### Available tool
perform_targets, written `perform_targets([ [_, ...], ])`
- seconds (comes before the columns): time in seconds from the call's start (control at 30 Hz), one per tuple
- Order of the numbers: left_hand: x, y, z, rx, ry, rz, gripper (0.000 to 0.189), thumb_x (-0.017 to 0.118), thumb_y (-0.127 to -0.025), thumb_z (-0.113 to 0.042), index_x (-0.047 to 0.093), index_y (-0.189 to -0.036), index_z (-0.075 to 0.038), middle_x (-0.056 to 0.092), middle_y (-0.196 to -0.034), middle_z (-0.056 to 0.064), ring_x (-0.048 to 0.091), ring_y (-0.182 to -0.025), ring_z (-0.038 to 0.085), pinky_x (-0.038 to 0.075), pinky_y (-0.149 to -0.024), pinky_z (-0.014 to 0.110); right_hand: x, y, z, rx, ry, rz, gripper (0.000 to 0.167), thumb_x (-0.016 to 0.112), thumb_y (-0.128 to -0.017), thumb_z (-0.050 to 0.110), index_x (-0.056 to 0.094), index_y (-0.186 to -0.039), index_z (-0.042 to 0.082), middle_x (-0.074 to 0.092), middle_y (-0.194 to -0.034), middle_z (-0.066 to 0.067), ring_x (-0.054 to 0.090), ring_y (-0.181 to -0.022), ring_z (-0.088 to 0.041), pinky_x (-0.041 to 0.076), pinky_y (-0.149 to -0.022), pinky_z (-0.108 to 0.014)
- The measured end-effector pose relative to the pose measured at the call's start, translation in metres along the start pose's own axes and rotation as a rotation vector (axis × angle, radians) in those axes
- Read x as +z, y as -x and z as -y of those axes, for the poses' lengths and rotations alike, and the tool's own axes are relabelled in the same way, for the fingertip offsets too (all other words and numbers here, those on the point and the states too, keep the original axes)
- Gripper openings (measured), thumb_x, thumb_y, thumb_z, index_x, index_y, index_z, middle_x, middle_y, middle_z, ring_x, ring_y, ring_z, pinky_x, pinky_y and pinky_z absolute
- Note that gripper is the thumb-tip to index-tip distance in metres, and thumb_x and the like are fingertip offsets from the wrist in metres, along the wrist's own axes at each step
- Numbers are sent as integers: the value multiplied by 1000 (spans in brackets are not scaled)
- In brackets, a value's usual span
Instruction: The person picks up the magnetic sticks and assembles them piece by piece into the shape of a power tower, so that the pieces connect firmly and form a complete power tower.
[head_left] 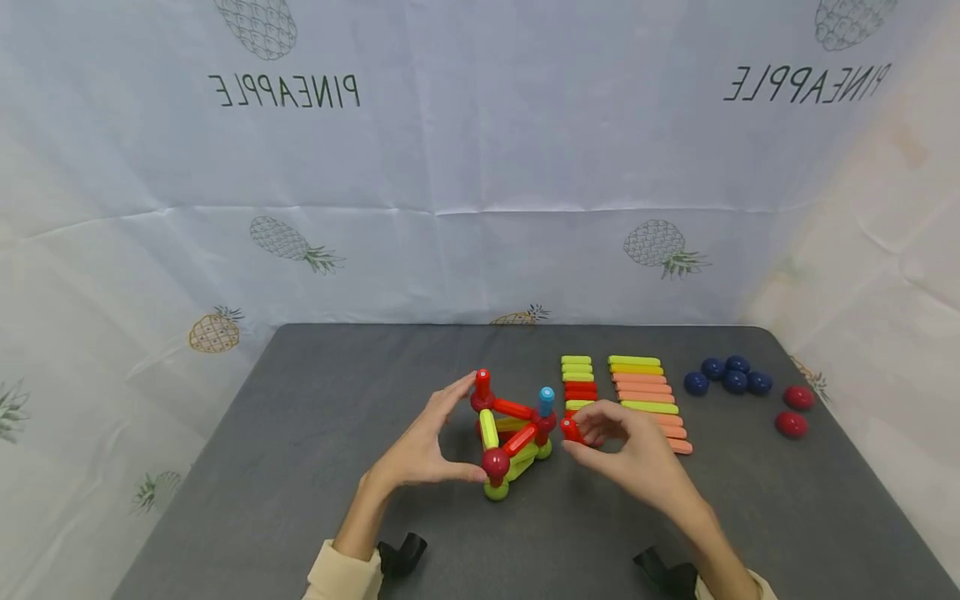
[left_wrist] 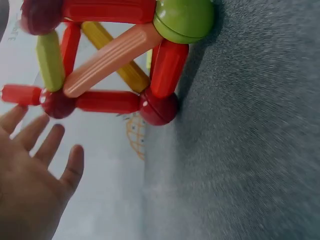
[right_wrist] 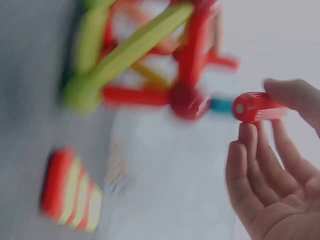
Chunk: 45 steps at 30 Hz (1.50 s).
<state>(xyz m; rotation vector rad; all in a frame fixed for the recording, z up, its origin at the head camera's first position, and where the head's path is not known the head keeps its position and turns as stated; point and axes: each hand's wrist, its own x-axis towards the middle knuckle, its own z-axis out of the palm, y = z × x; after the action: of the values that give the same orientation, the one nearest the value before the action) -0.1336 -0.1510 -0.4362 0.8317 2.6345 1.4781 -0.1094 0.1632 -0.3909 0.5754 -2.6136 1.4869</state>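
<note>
On the table stands a box-shaped frame of magnetic rods and balls [head_left: 497, 463], with red balls on top and green balls among those at the base. A blue rod [head_left: 547, 402] rises from its right top ball, and a short red rod [head_left: 482, 383] from the far left one. My left hand [head_left: 423, 446] spreads around the left side, its straight fingers by that red rod and its thumb at the near ball. My right hand [head_left: 637, 450] pinches another red rod [right_wrist: 255, 107] between thumb and fingers, just right of the frame.
Short green and red rods [head_left: 577, 368] lie in a column behind my right hand. Beside them is a column of longer yellow, green and orange rods [head_left: 643, 387]. Several dark blue balls [head_left: 735, 382] and two red balls [head_left: 792, 424] sit at the right. A pineapple-print cloth [head_left: 480, 167] hangs behind.
</note>
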Motion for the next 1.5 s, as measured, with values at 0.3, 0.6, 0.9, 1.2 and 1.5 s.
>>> perform_targets([
  [0.3, 5, -9, -3, -25, -32, 53, 112, 91, -69, -50, 32, -157, -16, 42, -152, 9, 37, -136, 27, 42, -107, 64, 37, -6, 30, -143, -192, 43, 24, 83, -85, 11, 67, -103, 15, 72, -94, -1, 70, -80, -5, 61, -77, -28],
  [0.6, 22, -1, -11, -39, -183, -184, 98, 92, -67, -53, 44, -143, -15, 50, -131, 4, 44, -115, 15, 50, -89, 35, 51, -8, 29, -92, -141, 98, 28, 85, -84, 13, 67, -105, 16, 73, -96, 2, 70, -81, -3, 60, -80, -26],
  [0.9, 23, 8, -10, -8, -117, -263, 65, 94, -71, -35, 56, -120, -18, 54, -117, -1, 53, -106, 10, 53, -86, 29, 51, -8, 22, -109, -115, 101, 29, 84, -85, 13, 65, -106, 18, 71, -98, 3, 69, -83, -3, 61, -80, -29],
  [1.2, 33, 9, -16, -120, -101, -361, 69, 96, -66, -38, 64, -123, -14, 58, -102, -3, 56, -84, 6, 52, -72, 23, 40, -4, 1, -157, -21, 124, 40, 83, -85, 12, 66, -121, 17, 75, -107, 1, 71, -92, -7, 61, -81, -29],
  [1.5, 37, 8, -15, -175, -73, -369, 71, 96, -65, -39, 68, -127, -15, 53, -91, -6, 52, -79, 6, 46, -67, 21, -37, 3, -50, -24, 289, -195, 33, 83, -84, 9, 73, -116, 9, 76, -109, -9, 69, -97, -17, 60, -82, -41],
])
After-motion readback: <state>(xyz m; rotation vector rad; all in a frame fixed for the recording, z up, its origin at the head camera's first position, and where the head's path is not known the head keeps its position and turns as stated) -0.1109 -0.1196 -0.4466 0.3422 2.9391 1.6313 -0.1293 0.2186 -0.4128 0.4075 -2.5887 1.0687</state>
